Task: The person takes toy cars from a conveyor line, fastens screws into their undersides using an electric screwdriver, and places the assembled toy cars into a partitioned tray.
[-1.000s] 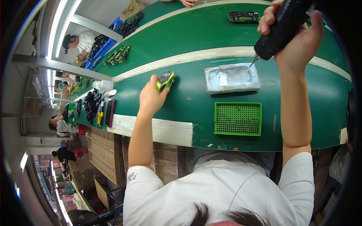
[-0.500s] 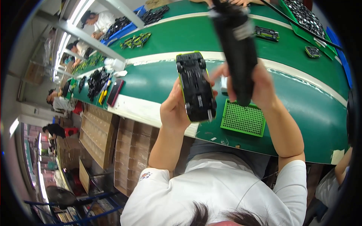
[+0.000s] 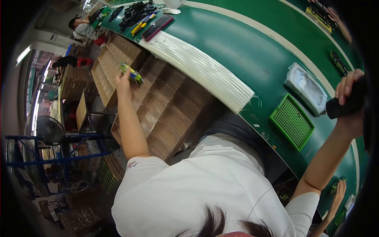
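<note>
Away to the left, my left hand grips a small green and blue toy car over a cardboard box with compartments. At the far right my right hand is wrapped round a black electric screwdriver. Its tip points left, close to the end of a whitish, plastic-lined tray on the green bench. Part of the screwdriver is lost in the dark rim of the picture.
A green perforated tray lies on the bench. White ribbed sheeting covers the bench's edge. Nearby are a phone, yellow-handled tools and black parts. Another compartment box stands left. A co-worker's hand shows lower right.
My left hand has carried the toy car from above the bench left to the boxes. My right hand has swung right with the screwdriver, away from the car. The view has turned left.
</note>
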A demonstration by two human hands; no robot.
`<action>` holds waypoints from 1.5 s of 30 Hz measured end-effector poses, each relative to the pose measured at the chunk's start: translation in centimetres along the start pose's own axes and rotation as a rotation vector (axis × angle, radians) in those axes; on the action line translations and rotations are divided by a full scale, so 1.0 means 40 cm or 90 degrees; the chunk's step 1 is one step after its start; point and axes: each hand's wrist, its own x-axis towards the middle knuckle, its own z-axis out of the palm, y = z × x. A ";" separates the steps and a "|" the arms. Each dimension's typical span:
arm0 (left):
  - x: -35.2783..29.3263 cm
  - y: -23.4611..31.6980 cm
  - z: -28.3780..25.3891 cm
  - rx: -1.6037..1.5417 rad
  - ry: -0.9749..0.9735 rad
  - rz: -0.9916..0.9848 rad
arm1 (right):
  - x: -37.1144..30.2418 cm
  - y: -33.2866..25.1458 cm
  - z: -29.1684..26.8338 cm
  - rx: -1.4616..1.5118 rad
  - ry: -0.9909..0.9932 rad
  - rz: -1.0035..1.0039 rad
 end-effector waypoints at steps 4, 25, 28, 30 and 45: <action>0.080 -0.250 -0.047 0.527 -0.061 -0.103 | -0.001 0.010 -0.026 -0.027 0.031 0.005; -0.021 -0.132 0.169 0.442 0.060 0.519 | -0.102 -0.209 -0.216 0.019 0.140 -0.160; -0.178 0.074 0.345 0.273 -0.077 0.556 | -0.125 -0.237 -0.233 0.013 0.167 -0.187; -0.259 0.170 0.452 0.238 -0.174 0.712 | -0.118 -0.244 -0.190 -0.004 0.241 -0.221; -0.872 0.238 1.642 0.248 -0.847 1.109 | -0.206 -0.317 -0.216 -0.053 0.677 -0.371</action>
